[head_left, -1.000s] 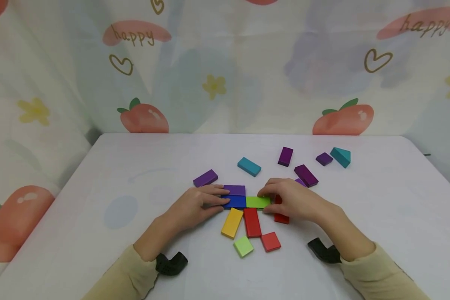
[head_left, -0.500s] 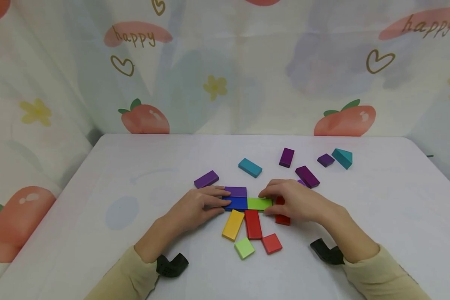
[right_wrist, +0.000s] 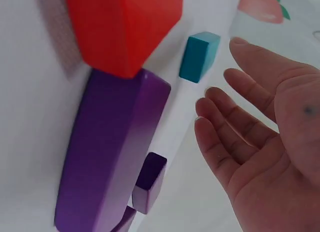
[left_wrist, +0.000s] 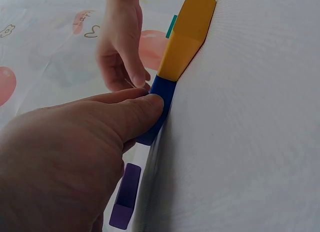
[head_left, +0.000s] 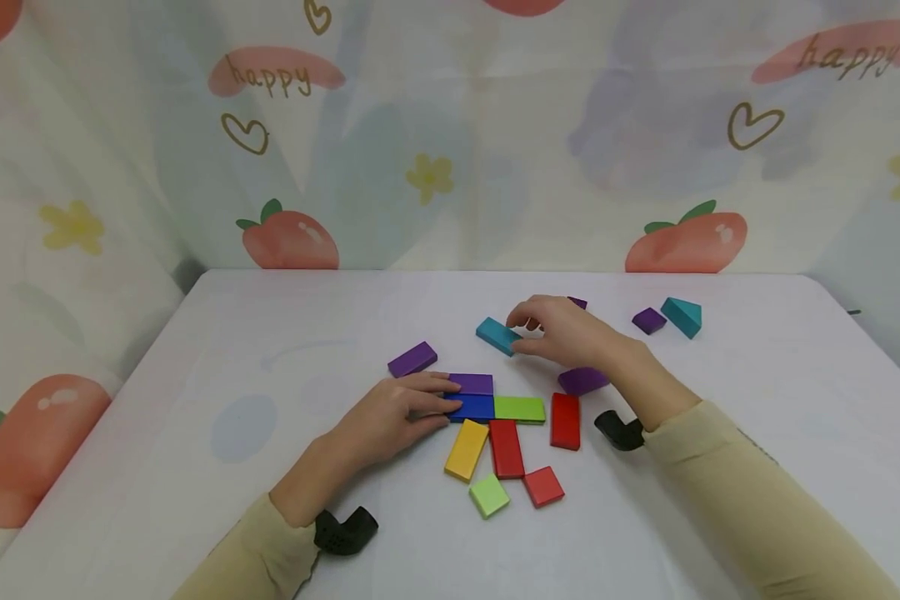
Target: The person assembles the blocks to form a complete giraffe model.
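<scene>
On the white tabletop (head_left: 142, 492), fourteen blocks are showing in the head view, clock directions here running from the one blue block (head_left: 478, 407). Five are purple: the joined purple block (head_left: 474, 383) is touching it at twelve, the angled purple block (head_left: 412, 359) is lying at ten, the lone purple block (head_left: 583, 381) between two and three, the small purple block (head_left: 648, 321) at two, and the mostly hidden purple block (head_left: 578, 302) between one and two. Two are teal: the teal rectangular block (head_left: 495, 335) is lying at one, the teal wedge (head_left: 682, 317) farther out at two. Two are green: the green bar (head_left: 519, 409) is touching at three, the pale green square (head_left: 489, 497) sitting between five and six. Three are red: the near red bar (head_left: 506, 449) and the red square (head_left: 543, 487) between four and five, the far red bar (head_left: 566, 421) at three. One yellow block (head_left: 465, 451) is lying at six. The left hand (head_left: 390, 414) is resting nearly straight fingers on the blue block and joined purple block. At two, the right hand (head_left: 570, 332) is reaching for the teal rectangular block's right end, fingers wide; contact I cannot tell. Half a second ago it was at the green bar; the far red bar is now showing fully, while the left hand is staying put.
</scene>
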